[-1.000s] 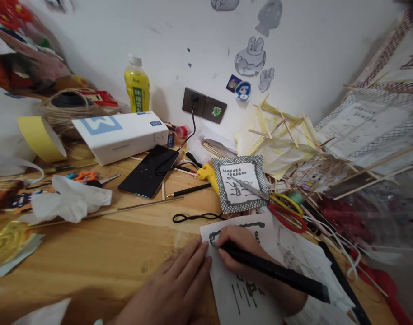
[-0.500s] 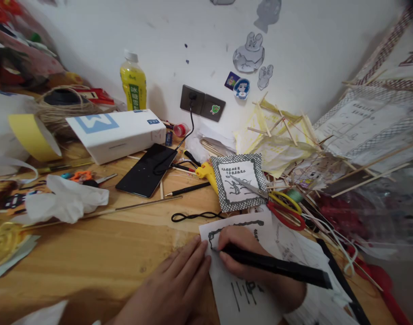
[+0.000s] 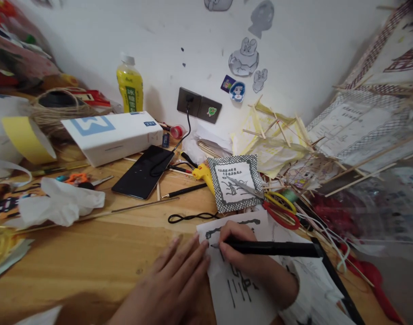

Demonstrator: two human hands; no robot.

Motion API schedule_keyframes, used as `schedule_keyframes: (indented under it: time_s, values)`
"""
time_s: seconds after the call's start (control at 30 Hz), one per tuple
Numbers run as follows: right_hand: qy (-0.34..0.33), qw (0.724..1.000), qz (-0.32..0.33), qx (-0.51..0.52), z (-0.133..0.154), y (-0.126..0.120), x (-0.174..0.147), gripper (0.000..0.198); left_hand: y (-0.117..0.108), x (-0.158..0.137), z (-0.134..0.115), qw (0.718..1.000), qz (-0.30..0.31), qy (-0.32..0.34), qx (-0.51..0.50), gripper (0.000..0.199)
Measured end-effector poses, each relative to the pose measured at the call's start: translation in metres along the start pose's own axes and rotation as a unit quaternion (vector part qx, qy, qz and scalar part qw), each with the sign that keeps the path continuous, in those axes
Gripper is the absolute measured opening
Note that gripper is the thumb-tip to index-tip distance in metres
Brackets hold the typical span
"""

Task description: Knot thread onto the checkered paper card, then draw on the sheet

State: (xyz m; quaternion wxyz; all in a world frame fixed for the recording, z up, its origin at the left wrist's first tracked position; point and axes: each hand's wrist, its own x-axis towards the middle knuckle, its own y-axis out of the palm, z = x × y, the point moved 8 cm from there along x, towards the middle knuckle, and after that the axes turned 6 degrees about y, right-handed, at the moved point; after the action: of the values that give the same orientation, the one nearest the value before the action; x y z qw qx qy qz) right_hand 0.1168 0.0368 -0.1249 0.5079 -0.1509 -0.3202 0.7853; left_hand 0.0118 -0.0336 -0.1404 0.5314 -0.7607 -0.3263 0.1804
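Note:
A black marker pen (image 3: 277,248) is pinched in my right hand (image 3: 242,241), its tip at the left part of a white sheet of paper (image 3: 223,289). Dark ink lines run along the sheet's top edge, and more strokes show below my right hand. My left hand (image 3: 179,275) lies flat, fingers stretched, with its fingertips at the paper's left edge. Just beyond the sheet is a drawn card (image 3: 235,198) with a checkered border. Open scissors (image 3: 281,212) with yellow and red handles rest across that card's right side.
Behind my hands lie a black phone (image 3: 143,174), a white box (image 3: 111,135) and a yellow drink bottle (image 3: 129,85). Crumpled tissue (image 3: 60,201) and yellow tape (image 3: 28,140) are at the left. Stick-framed paper pieces (image 3: 270,140) crowd the right, near a wall socket (image 3: 189,101).
The pen has swung to a flatter angle in my right hand, and its tip has shifted slightly. My left hand stays at the paper's edge. The whole view has moved a little.

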Motion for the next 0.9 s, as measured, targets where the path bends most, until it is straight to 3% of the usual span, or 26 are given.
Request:
schedule_keyframes:
  time_s: [0.6,0.77,0.9]
  values:
    - [-0.090,0.991,0.014,-0.102,0.014,0.006,-0.004,0.008,0.005,0.001,0.001,0.999,0.030,-0.001,-0.018,0.061]
    - [-0.094,0.993,0.034,-0.068,0.013,0.007,-0.006,0.008,0.000,0.001,0.000,0.999,0.026,-0.019,-0.007,0.060]
    - [-0.034,0.999,0.016,0.035,0.001,0.001,-0.002,0.008,0.000,0.000,-0.003,1.000,0.027,-0.001,0.006,0.062]
